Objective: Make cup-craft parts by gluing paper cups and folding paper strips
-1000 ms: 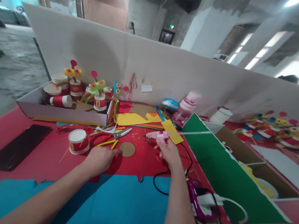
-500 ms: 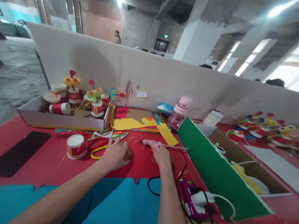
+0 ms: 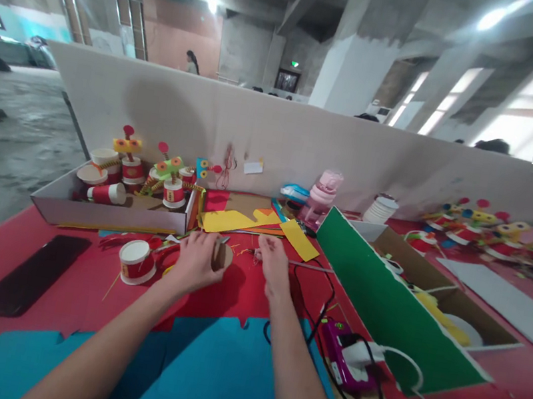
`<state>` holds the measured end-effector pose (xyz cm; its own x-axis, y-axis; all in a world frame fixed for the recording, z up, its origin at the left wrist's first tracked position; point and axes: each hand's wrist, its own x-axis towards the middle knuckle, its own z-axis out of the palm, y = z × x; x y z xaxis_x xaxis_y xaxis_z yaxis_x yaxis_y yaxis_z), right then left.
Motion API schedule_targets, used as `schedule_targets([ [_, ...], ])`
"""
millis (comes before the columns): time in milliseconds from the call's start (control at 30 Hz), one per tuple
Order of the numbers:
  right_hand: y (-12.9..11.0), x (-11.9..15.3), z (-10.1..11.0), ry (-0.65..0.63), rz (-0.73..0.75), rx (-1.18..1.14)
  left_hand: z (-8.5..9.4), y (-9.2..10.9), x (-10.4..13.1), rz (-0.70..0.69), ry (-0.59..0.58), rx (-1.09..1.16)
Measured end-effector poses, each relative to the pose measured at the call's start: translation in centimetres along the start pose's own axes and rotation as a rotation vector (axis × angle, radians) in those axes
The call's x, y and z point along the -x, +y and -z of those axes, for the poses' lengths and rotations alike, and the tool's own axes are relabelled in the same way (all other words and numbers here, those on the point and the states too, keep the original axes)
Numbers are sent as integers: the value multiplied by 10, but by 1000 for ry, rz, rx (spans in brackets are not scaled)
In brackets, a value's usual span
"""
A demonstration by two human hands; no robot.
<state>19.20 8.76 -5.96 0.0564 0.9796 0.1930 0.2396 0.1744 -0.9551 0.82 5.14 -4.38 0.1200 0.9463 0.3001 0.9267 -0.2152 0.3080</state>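
Note:
My left hand (image 3: 196, 260) is closed around the edge of a round brown cardboard piece (image 3: 223, 257), tilted up from the table. My right hand (image 3: 274, 267) is raised opposite it, fingers curled together; whatever they hold, if anything, is hidden. Behind that hand lies a pink glue gun (image 3: 257, 256), mostly covered, with its glue stick (image 3: 312, 267) pointing right. Scissors with yellow handles (image 3: 167, 269) lie partly under my left hand. A red and white paper cup (image 3: 136, 262) stands upside down to the left.
A white box (image 3: 109, 215) holds cup figures at the left, behind a black phone (image 3: 31, 273). Yellow paper (image 3: 227, 221) lies at the back. A green-sided box (image 3: 391, 307) stands right, near a purple power strip (image 3: 348, 354) with cords. Blue sheets (image 3: 219, 367) cover the front.
My left hand has lifted the round cardboard piece and tilted it up. My right hand has come off the glue gun's handle and shifted left and up, towards my left hand.

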Motion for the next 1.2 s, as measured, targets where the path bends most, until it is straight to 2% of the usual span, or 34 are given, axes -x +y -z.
schedule_targets([
  [33,-4,2,-12,-73,-93,-238,7,-4,0,-3,67,87],
  [67,-6,5,-23,-202,-180,-453,12,-7,1,-17,122,170],
  [133,-9,11,-40,-468,-294,-766,19,-13,3,-52,163,311],
  [233,-7,19,-49,-600,-380,-972,17,-15,5,-63,142,444],
  [433,2,20,-48,-608,-437,-1028,9,-4,7,-58,150,492],
  [567,4,18,-49,-552,-380,-992,27,-4,8,-87,107,351],
  [633,2,17,-49,-497,-308,-936,44,-16,13,-105,64,178],
  [733,-1,13,-45,-360,-168,-786,69,-47,28,87,137,-196],
  [800,-2,11,-43,-296,-123,-734,76,-71,39,199,50,-361],
  [867,-3,11,-43,-312,-138,-801,78,-92,48,218,-72,-396],
  [933,-2,12,-43,-363,-191,-932,81,-103,52,164,-149,-308],
  [1000,-1,14,-45,-387,-247,-1040,89,-104,50,151,-123,-199],
  [1100,0,16,-48,-398,-303,-1123,105,-84,38,142,83,30],
  [1167,1,17,-49,-414,-326,-1146,107,-63,26,113,238,364],
  [1200,1,18,-49,-418,-335,-1153,103,-52,19,89,266,564],
])
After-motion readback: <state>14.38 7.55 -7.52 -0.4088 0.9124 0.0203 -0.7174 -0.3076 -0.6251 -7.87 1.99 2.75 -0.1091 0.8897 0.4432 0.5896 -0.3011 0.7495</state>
